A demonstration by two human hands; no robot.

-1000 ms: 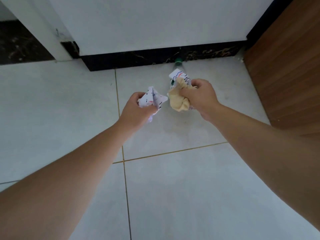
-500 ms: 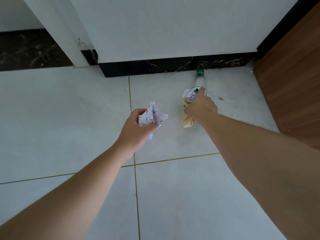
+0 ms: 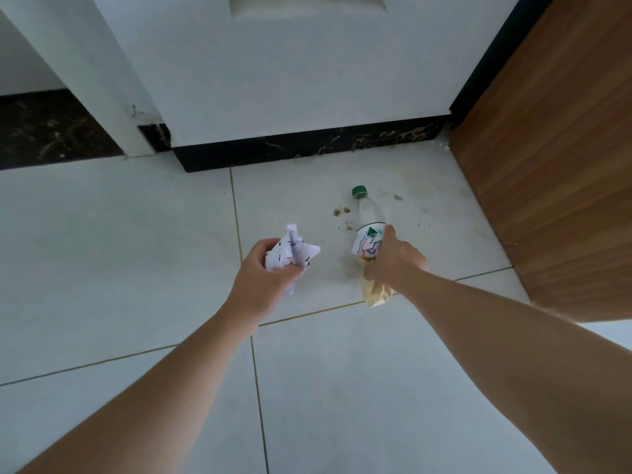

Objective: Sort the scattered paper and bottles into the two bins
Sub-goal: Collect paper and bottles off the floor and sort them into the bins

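Wooden panel (image 3: 554, 159) close right; bare tiles (image 3: 102, 261) left

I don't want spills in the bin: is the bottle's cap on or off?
On. The green cap sits on the neck of the clear bottle, which looks empty, gripped by the right hand.

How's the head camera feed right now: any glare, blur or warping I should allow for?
Head view: soft, even light, no glare on the floor tiles; wide-angle warping bends the grout lines and the wooden panel; the clear bottle is faint against the tile, though its green cap is sharp; both forearms look stretched near the frame edges.
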